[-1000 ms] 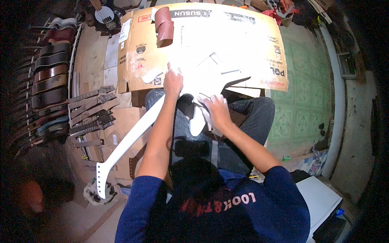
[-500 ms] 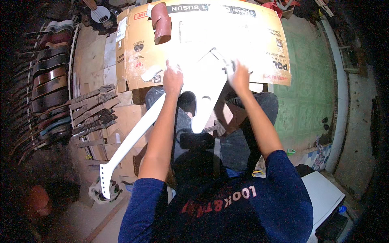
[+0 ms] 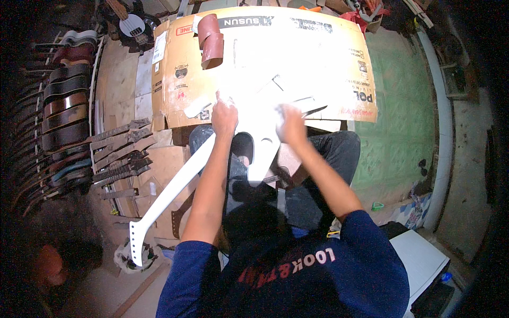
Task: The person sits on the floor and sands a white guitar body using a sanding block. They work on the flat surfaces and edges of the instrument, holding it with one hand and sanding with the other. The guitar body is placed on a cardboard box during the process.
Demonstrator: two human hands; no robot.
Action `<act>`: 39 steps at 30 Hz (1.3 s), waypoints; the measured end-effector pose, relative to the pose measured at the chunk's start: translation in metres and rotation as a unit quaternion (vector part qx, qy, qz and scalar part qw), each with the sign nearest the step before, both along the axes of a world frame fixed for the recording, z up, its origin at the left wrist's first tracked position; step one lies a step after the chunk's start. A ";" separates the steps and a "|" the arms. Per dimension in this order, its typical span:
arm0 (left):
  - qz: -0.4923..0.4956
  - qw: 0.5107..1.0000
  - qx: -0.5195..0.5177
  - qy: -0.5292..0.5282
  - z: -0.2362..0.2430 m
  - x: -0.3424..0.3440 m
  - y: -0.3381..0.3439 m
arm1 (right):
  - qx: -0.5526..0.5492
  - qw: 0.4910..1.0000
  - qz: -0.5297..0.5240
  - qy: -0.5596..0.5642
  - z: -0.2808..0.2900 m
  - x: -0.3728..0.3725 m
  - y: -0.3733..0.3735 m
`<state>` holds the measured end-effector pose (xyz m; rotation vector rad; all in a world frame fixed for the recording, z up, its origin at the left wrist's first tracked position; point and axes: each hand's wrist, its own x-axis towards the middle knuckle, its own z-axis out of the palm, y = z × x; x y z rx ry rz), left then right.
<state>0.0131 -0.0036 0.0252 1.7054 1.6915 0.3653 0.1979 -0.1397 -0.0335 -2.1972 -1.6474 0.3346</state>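
At centre, white guitar [image 3: 260, 132], with body partly on cardboard [image 3: 175, 106], partly over the lap, and with upper outline lost in glare. From beneath the left forearm, aslant to the lower left, long white neck [image 3: 175, 184]; at its end, headstock [image 3: 137, 244] with a row of dark holes, in view over a pale bag [image 3: 122, 257].

At the left side of the body, left hand [image 3: 225, 114]: fingers bunched, one pointing forward; cannot tell how tightly closed, or whether clasping the edge. At the right side, right hand [image 3: 291, 124], blurred: fingers bent over the body; cannot tell how far open, nor what, if anything, inside.

On the cardboard, beyond the left hand, curled red-brown sandpaper [image 3: 212, 45]; just left of the same hand, small white piece [image 3: 198, 107]. Below the cardboard's near edge, dark trousers [image 3: 339, 153].

Farther out, at left, loose necks [image 3: 122, 151] in a rough stack, then a row of guitars [image 3: 66, 106]. At upper left, round white-faced banjo [image 3: 132, 25]. At right, patterned green floor [image 3: 397, 116]; at lower right, flat white panel [image 3: 419, 265].
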 end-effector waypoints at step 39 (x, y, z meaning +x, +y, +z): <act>-0.006 0.999 0.044 0.019 -0.015 -0.008 0.000 | 0.003 0.993 0.107 0.048 0.077 -0.067 -0.008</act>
